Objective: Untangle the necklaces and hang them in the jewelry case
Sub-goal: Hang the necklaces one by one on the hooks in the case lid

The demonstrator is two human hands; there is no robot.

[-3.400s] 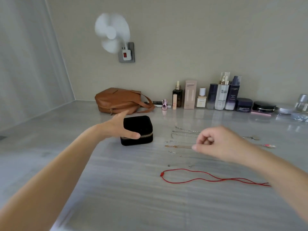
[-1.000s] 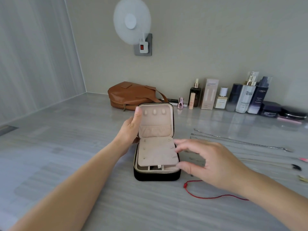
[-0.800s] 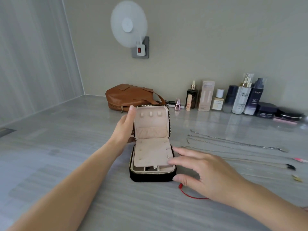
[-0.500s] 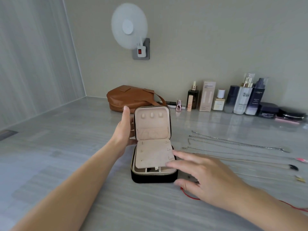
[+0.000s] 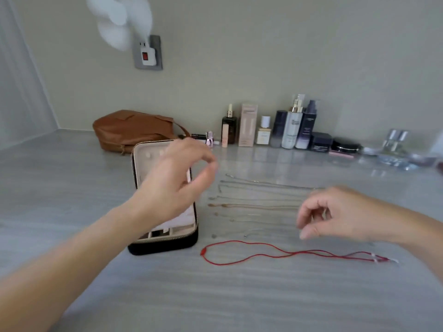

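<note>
A person's left hand [image 5: 172, 180] is hovering in front of the open jewelry case [image 5: 163, 245], its fingers curling in toward the thumb. Motion blur is making it impossible to tell whether anything is pinched between them. The right hand [image 5: 335, 212] is hanging over the right part of the row of necklaces [image 5: 259, 206], with fingers loosely curled, thumb apart from them, and nothing visible in its grasp. The black case is sitting on the grey striped counter [image 5: 215, 295] just left of the chains, with its pale lid [image 5: 143, 159] standing upright behind the left hand. The thin chains are lying side by side in nearly straight lines, while a red cord necklace [image 5: 275, 254] is trailing across the counter nearer the camera, its looped end close to the case. A brown bag [image 5: 129, 130] and a line of cosmetic bottles [image 5: 291, 125] are standing along the back wall, where a white fan [image 5: 117, 22] is showing as a blur beside a plug [image 5: 147, 53].
</note>
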